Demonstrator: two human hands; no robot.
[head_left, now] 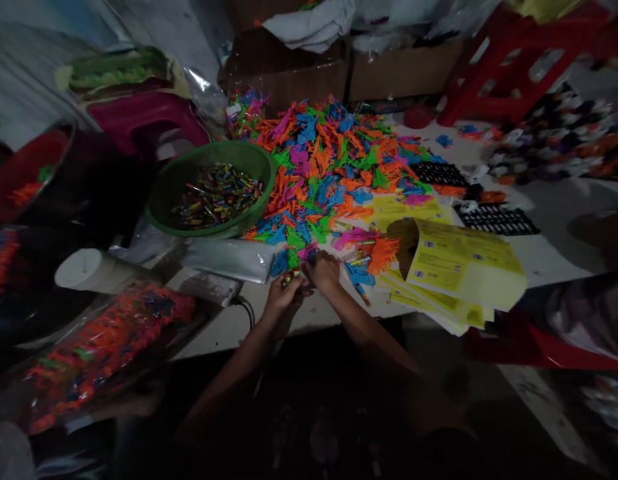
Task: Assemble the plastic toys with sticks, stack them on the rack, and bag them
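Close together at the front edge of the table are my two hands. My left hand (283, 295) is closed around small shiny yellow-and-green wrapped tubes (289, 278), like those in the green basin. My right hand (325, 270) has its fingers pinched; a dark bluish bit shows at the fingertips, too small to name. Just beyond them lies a large heap of flat plastic pieces (323, 157) in orange, green, blue and pink. To the right of my right hand, several plastic pieces with tubes attached, among them an orange piece (383, 255) and a blue one (359, 274), rest on the table.
A green basin (161, 217) of wrapped tubes stands left of the heap. Clear plastic bags (233, 259) lie before it. Yellow printed sheets (469, 257) and black trays (499, 220) are on the right. A bag of orange pieces (109, 347) sits at left, a red stool (519, 67) behind.
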